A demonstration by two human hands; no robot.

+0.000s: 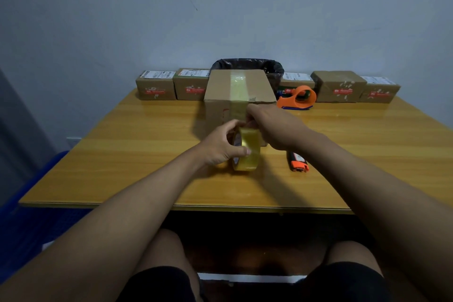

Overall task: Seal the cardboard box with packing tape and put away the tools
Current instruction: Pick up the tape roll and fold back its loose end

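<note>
Your left hand [218, 144] grips the tape roll [247, 149] before the box [220, 88]; your right hand [272, 125] pinches the tape. Bare table [122, 154] flanks you; five parcels [156, 86] line its far edge.

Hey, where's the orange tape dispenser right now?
In the head view the orange tape dispenser sits on the table toward the back right, just right of the taped cardboard box and in front of the row of small parcels.
</note>
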